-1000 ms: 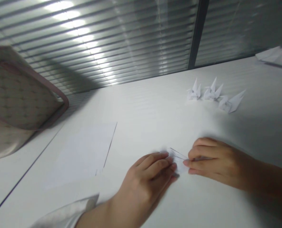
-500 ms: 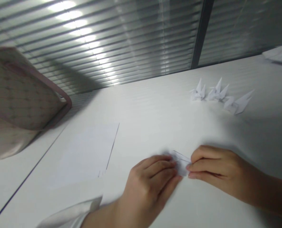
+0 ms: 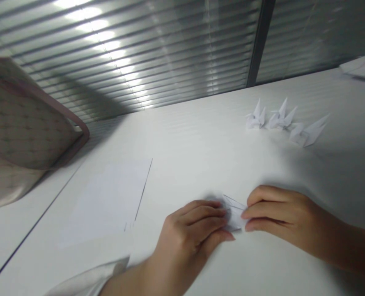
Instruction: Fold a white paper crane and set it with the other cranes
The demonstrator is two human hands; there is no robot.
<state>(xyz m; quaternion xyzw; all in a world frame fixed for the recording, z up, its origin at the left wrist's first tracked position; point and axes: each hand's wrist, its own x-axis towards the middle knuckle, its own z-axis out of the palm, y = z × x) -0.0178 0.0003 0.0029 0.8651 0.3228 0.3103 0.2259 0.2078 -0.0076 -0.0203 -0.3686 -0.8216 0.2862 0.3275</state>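
Surface: white surface (image 3: 200, 156), blinds (image 3: 123, 53) on glass behind it, patterned fabric item (image 3: 19, 119) with pink trim at left edge.
Other things: 3 paper cranes (image 3: 282, 116) in a row, far right; 1 sheet (image 3: 108, 201) lying flat, left of hands; paper pile (image 3: 362, 65) in far corner.
Left hand: left hand (image 3: 188, 234) curled, fingers over folded paper (image 3: 234, 216), gripping it.
Right hand: right hand (image 3: 281, 216) pinching the other end.
Folded paper: 1, between hands, on or just above surface, can't tell which; shape partly hidden, blurred.
Cut off: sleeve (image 3: 90, 277), left forearm, right forearm, fabric item.
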